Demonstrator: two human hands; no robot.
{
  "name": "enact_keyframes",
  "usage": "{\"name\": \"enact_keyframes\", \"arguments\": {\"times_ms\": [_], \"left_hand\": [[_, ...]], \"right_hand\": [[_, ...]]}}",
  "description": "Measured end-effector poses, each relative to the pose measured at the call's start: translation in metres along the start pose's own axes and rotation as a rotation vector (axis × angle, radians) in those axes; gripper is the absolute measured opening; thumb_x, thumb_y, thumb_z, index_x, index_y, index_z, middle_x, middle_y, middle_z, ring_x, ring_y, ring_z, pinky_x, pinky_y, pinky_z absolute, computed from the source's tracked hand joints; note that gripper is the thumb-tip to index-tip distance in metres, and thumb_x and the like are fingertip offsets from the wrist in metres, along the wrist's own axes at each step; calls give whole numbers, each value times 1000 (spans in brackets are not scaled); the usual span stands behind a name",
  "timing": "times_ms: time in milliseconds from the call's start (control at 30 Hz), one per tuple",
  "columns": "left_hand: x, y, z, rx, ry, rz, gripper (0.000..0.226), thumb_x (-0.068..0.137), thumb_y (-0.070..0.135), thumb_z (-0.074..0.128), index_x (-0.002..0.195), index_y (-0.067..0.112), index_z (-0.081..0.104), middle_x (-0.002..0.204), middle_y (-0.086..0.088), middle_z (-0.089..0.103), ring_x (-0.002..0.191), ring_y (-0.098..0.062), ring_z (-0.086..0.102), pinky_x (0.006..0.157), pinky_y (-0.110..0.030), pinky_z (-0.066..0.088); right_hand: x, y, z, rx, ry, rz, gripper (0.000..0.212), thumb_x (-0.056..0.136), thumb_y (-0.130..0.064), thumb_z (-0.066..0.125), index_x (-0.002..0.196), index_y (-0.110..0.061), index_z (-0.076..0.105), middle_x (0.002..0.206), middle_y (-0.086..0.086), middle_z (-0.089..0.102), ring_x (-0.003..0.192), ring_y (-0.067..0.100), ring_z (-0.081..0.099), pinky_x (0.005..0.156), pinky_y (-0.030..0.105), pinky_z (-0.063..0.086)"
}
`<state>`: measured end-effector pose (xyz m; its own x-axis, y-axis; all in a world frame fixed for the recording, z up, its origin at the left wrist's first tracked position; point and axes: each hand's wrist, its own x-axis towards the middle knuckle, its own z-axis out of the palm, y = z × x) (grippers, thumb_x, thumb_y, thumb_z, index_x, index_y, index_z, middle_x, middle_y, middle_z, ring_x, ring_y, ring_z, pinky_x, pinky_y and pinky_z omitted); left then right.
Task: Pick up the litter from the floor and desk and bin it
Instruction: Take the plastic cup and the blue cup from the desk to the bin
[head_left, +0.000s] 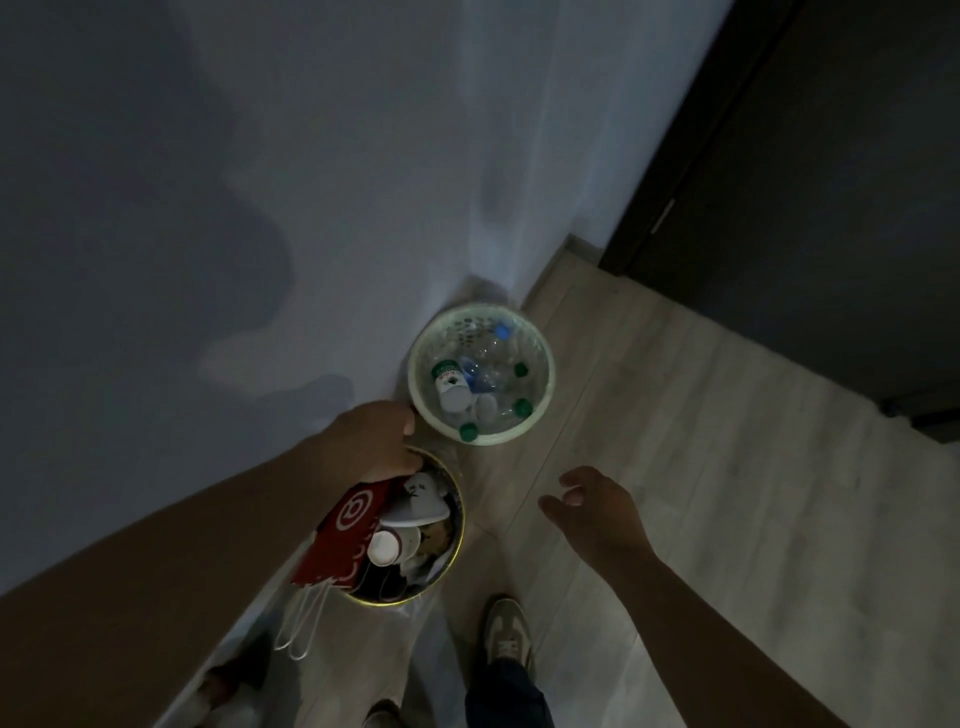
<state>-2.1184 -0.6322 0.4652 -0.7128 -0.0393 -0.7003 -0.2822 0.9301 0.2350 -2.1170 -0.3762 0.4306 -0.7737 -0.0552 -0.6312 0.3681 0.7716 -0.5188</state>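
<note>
A round bin (459, 525) with a yellowish rim stands on the floor by the wall, full of litter: a red paper bag (345, 535) with white rope handles, a paper cup (384, 548) and white wrappers. My left hand (376, 441) is over the bin's far edge, its fingers curled on the top of the red bag. Out to the right, my right hand (592, 506) hovers above the floor with fingers loosely curled and nothing in it.
A pale mesh basket (549, 376) just beyond the bin holds several plastic bottles with green and blue caps. A white wall runs along the left. A dark door stands at the right. My shoe (506, 631) is on the wooden floor (701, 493).
</note>
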Motion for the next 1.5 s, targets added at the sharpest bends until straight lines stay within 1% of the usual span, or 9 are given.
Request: {"name": "enact_keyframes", "arguments": {"times_ms": [133,333,533,667,833,1000,1100,1233,1500], "left_hand": [[-72,0,-19,62,25,59,40,87,36,61,121,15,54,122,-4,56,112,-20,52,93,-31,44],[-199,11,-79,149,114,101,47,92,38,55,132,16,47,135,-3,48,124,-20,46,101,-28,39],[-327,7,-147,183,272,127,56,92,40,56,141,20,39,138,0,46,125,-16,44,101,-22,34],[-414,16,-217,266,491,102,50,89,41,59,135,22,46,129,3,54,119,-14,48,94,-20,35],[-514,40,-295,335,739,32,50,91,42,57,135,22,45,128,4,56,119,-14,49,96,-22,37],[-595,72,-345,352,940,-73,49,91,43,56,135,24,45,128,6,56,117,-12,51,97,-23,40],[-625,92,-353,325,1031,-134,48,89,44,57,133,27,47,124,10,57,112,-9,53,90,-18,40],[-653,109,-342,295,1102,-211,46,88,47,58,130,30,49,119,14,58,106,-5,54,84,-16,39],[-742,101,-278,210,1097,-484,45,87,48,58,129,33,48,117,16,56,105,-4,52,87,-17,42]], "right_hand": [[-51,-33,-16,-50,37,-71,39,85,-31,70,119,-15,60,107,4,65,86,10,55,61,17,40],[-148,-109,-58,-136,127,-254,40,84,-30,71,118,-11,61,106,5,67,97,20,64,82,30,51],[-254,-190,-114,-368,123,-505,39,85,-25,67,121,-13,59,115,7,64,102,21,62,80,26,47],[-313,-253,-171,-475,143,-662,46,89,-31,64,131,-19,50,125,3,58,106,16,59,83,21,43],[-384,-335,-247,-553,266,-909,49,90,-33,64,134,-20,48,127,3,57,113,16,55,92,24,44],[-443,-394,-320,-579,394,-1171,48,89,-35,64,133,-23,50,126,-1,58,107,15,58,85,23,43],[-467,-412,-355,-604,457,-1325,48,89,-37,63,133,-24,49,126,-3,56,110,13,55,83,21,38],[-486,-429,-375,-634,465,-1507,46,89,-38,62,132,-25,50,126,-4,57,111,12,54,86,23,40],[-545,-450,-325,-679,306,-1770,46,89,-37,60,132,-25,49,127,-5,54,114,11,51,91,24,40]]}}
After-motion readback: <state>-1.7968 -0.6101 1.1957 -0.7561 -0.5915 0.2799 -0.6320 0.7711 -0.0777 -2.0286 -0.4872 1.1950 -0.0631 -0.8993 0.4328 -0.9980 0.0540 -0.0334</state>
